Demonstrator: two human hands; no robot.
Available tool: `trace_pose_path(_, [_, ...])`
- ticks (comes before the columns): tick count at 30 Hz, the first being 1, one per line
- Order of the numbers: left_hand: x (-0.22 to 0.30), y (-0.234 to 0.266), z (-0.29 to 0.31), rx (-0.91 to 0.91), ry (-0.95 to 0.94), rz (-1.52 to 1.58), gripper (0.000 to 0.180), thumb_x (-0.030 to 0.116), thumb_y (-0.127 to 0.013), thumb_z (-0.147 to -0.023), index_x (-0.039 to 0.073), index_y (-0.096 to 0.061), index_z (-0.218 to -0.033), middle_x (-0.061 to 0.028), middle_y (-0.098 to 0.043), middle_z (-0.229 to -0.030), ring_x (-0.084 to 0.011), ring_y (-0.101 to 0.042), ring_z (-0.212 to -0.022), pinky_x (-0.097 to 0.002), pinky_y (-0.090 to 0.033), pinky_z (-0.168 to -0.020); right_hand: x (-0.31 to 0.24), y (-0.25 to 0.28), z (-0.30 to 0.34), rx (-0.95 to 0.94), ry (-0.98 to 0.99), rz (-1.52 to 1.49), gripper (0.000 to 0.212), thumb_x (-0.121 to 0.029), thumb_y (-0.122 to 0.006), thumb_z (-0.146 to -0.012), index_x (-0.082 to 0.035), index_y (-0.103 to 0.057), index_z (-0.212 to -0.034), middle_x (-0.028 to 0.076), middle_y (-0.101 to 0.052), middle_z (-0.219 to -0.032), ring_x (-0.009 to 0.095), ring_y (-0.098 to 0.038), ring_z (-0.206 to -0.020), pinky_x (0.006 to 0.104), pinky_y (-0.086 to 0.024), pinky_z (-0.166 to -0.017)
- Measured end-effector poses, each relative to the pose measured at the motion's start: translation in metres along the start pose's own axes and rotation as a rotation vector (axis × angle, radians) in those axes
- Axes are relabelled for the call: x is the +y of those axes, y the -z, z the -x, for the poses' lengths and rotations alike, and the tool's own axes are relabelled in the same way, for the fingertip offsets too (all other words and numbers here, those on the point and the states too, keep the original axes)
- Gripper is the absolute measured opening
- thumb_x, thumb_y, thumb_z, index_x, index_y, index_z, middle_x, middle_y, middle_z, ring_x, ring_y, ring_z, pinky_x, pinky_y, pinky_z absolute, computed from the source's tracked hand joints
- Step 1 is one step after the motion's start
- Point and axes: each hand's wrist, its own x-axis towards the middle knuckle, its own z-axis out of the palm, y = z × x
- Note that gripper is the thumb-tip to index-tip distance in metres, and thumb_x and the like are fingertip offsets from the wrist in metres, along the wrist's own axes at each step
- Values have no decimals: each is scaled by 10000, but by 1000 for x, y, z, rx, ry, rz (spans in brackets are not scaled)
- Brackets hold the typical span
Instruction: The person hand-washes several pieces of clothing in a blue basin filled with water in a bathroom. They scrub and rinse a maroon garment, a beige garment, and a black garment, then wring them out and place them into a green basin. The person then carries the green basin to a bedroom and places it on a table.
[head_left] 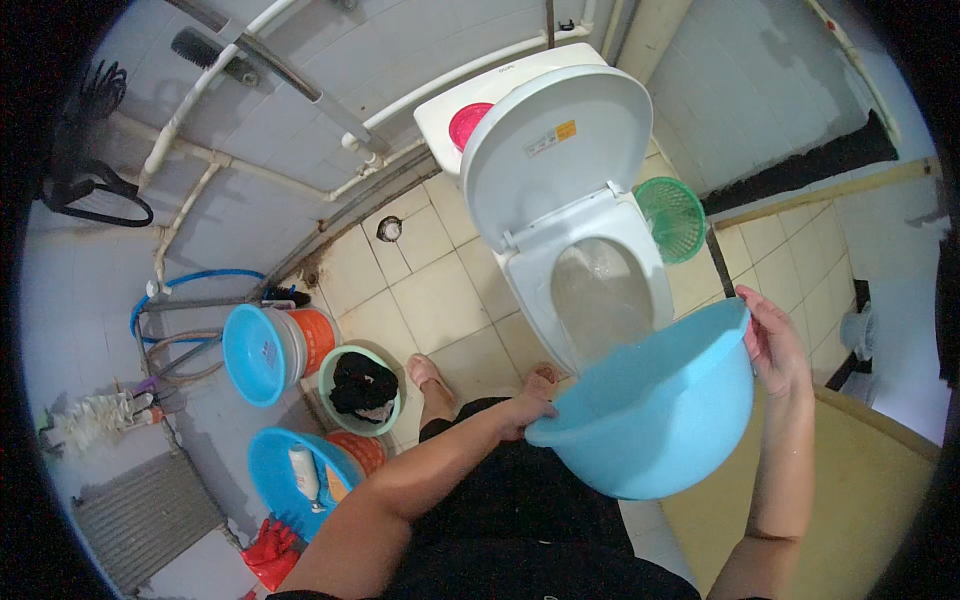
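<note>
Between my two hands a large light-blue plastic basin (665,420) is tipped away from me over the toilet (520,285). Water runs from its far rim into the bowl, whose lid and seat are raised. My left hand (522,410) grips the basin's left rim, fingers partly hidden by it. At the right rim, my right hand (772,340) is closed round the edge with the thumb side up.
A green mesh wastebasket (672,218) stands right of the toilet. On the left are stacked buckets (262,355), a pale green basin (335,420) holding dark cloth, a blue tub (275,470) with bottles, and red gloves (270,553). A floor drain (389,229) lies beyond my feet.
</note>
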Motion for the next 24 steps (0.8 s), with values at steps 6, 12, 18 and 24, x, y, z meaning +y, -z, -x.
trace_pose_path(6, [3, -21, -7, -111, -137, -184, 364, 138, -537, -833, -37, -467, -1144, -177, -544, -1079, -254, -580, -933, -351, -500, -749, -28, -17, 25, -30, 94, 30, 265, -104, -557, -863, 27, -542, -1093, 33, -596, -825, 47, -581, -676, 133, -521, -579])
trace_pose_path(12, [-18, -3, -26, -182, -59, 38, 467, 202, -510, -857, 10, -373, -1261, -162, -483, -1193, -266, -520, -1062, -397, -449, -883, -16, 22, 51, -73, 105, -12, 251, -86, -503, -864, 7, -519, -1096, 42, -597, -856, 76, -589, -681, 161, -520, -580])
trace_pose_path(18, [-4, 6, 55, -184, -121, 111, 559, 188, -486, -872, -7, -255, -1342, -143, -408, -1319, -262, -459, -1160, -399, -385, -983, 35, 47, 73, 105, 45, -6, 282, -96, -474, -792, -77, -528, -1068, 37, -598, -903, 119, -589, -692, 239, -511, -564])
trace_pose_path(24, [-42, 55, 67, 77, -43, 241, 543, 167, -564, -799, 7, -356, -1274, -126, -502, -1185, -240, -520, -1066, -365, -467, -879, 78, 44, 70, -29, -71, 23, 409, -42, -456, -851, -42, -427, -1259, 68, -554, -1087, 145, -536, -980, 262, -451, -835])
